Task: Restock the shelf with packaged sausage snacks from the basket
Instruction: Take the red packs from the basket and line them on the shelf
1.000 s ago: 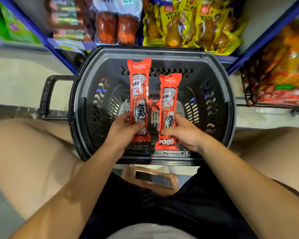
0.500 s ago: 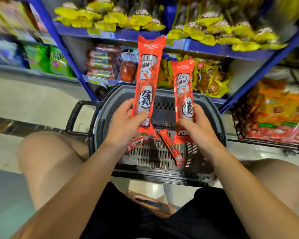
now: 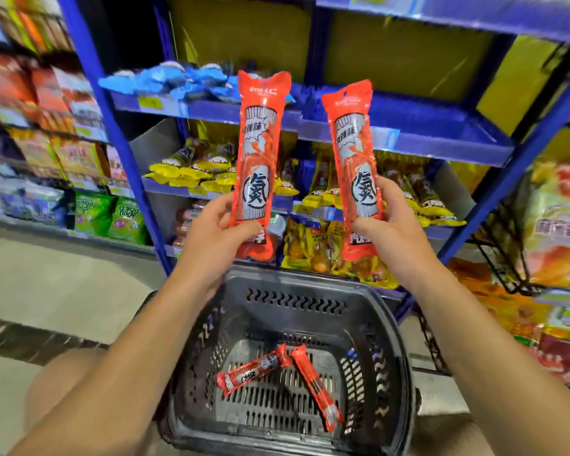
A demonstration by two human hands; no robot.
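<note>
While both hands grip sausage pkgs, shelf bg's blurred, pkg bottoms hidden.

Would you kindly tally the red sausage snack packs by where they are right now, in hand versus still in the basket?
Large red sausage packs held upright, one in the left hand at and one in the right hand at: 2
Small red sausage packs lying in the basket, at and: 2
Total: 4
</note>
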